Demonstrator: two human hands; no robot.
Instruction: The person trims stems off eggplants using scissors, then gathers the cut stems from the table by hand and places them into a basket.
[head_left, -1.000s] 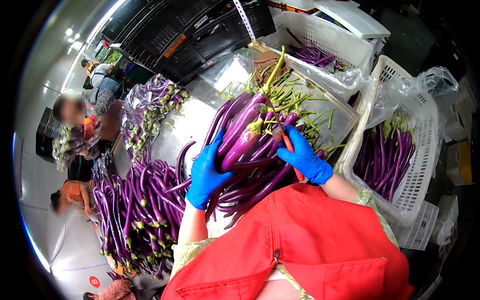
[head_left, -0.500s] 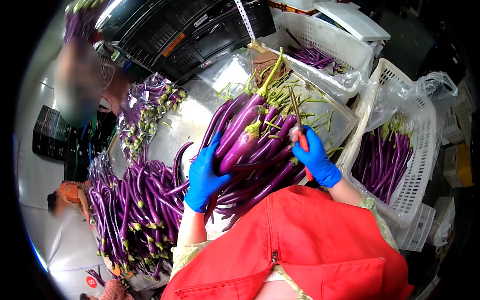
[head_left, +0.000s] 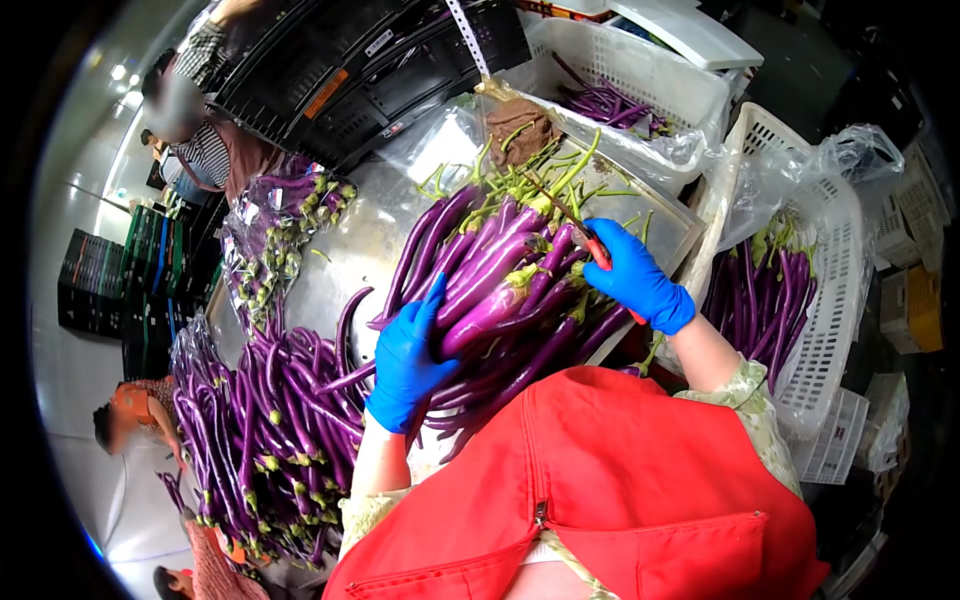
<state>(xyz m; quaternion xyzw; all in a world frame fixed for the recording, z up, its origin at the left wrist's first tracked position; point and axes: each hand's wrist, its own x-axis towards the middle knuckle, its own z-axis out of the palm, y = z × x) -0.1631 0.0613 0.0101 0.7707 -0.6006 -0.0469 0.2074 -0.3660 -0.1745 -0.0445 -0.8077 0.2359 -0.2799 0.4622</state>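
Note:
Both hands wear blue gloves. My left hand [head_left: 408,358] is wrapped round the lower left side of a bunch of long purple eggplants [head_left: 490,270], whose green stems point up and away. My right hand [head_left: 632,275] is closed on the red handles of a pair of scissors [head_left: 597,250]. Their blades reach up and left over the stem ends at the top of the bunch. Cut green stem pieces and a brown cloth [head_left: 520,130] lie just beyond, on the metal tabletop [head_left: 375,225].
A large eggplant pile [head_left: 265,430] lies at left, with bagged eggplants [head_left: 265,235] behind it. White crates with eggplants stand at right [head_left: 835,300] and top [head_left: 690,100]. Black crates [head_left: 350,75] are stacked at the back. Other people are at the far left.
My right hand moved out to the right, then brought the scissors back over the stems. My left hand stays on the bunch. A co-worker at the far left has shifted.

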